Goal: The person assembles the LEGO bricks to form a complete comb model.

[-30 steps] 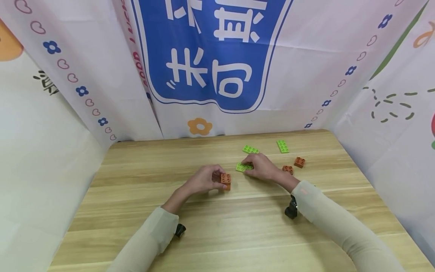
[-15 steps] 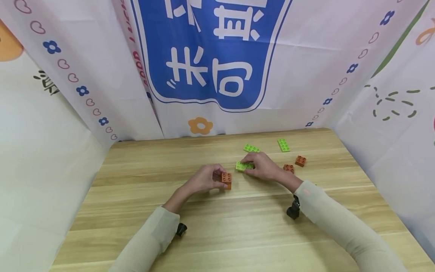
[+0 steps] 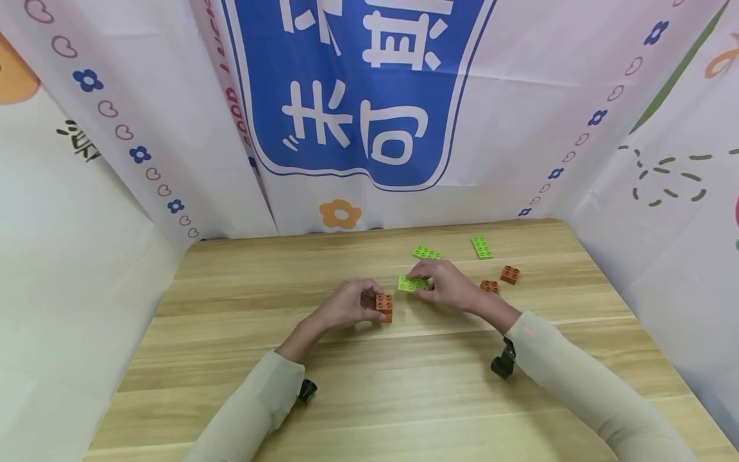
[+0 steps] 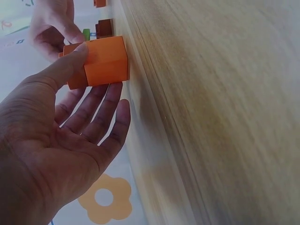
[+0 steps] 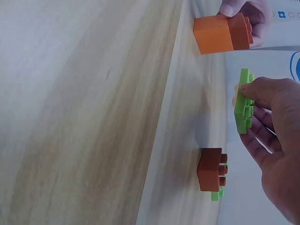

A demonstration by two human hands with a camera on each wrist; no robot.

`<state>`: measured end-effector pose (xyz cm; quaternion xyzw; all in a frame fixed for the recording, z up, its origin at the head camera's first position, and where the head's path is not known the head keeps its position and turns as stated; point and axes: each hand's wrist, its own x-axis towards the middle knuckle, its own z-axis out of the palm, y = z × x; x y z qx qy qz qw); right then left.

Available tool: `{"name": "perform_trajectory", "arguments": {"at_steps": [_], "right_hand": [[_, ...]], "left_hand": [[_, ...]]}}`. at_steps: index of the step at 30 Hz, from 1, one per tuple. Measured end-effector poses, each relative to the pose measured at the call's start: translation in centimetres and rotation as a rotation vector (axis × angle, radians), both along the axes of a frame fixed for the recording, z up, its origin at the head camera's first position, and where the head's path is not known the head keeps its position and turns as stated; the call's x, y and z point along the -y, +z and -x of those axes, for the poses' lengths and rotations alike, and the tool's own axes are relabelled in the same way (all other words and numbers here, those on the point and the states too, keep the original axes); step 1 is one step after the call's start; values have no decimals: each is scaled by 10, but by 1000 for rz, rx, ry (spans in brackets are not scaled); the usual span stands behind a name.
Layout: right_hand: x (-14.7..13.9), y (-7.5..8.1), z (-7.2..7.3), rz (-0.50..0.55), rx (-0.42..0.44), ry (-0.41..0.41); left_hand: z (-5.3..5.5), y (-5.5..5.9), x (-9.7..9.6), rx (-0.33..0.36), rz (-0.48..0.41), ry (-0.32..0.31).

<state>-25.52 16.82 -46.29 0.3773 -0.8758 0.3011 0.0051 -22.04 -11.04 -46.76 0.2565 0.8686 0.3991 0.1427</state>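
My left hand [image 3: 345,305] holds a small stack of toy building bricks [image 3: 383,308] upright near the middle of the table. In the left wrist view the stack's lower brick [image 4: 107,61] is bright orange, and a darker reddish-brown one sits on it. Thumb and fingertips grip it from opposite sides. My right hand [image 3: 449,287] pinches a flat lime-green building brick [image 3: 407,283] by its edges, studs up. The right wrist view shows this green brick [image 5: 242,105] raised off the tabletop, apart from the stack [image 5: 213,35].
Two more flat green bricks [image 3: 427,253] [image 3: 482,248] lie towards the back of the wooden table [image 3: 277,269]. Two reddish-brown bricks [image 3: 490,287] [image 3: 510,274] lie right of my right hand. A printed cloth [image 3: 473,205] hangs behind the table.
The right hand has lifted the green brick slightly and brought it a little to the left. The left hand and its stack have stayed in place.
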Motion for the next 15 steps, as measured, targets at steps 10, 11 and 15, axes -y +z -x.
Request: {"name": "perform_trajectory", "arguments": {"at_steps": [10, 11, 15], "right_hand": [[3, 8, -12, 51, -37, 35], [4, 9, -14, 58, -35, 39], [6, 10, -18, 82, -41, 51]], "left_hand": [[0, 0, -2, 7, 4, 7], [0, 0, -2, 9, 4, 9], [0, 1, -3, 4, 0, 14]]}}
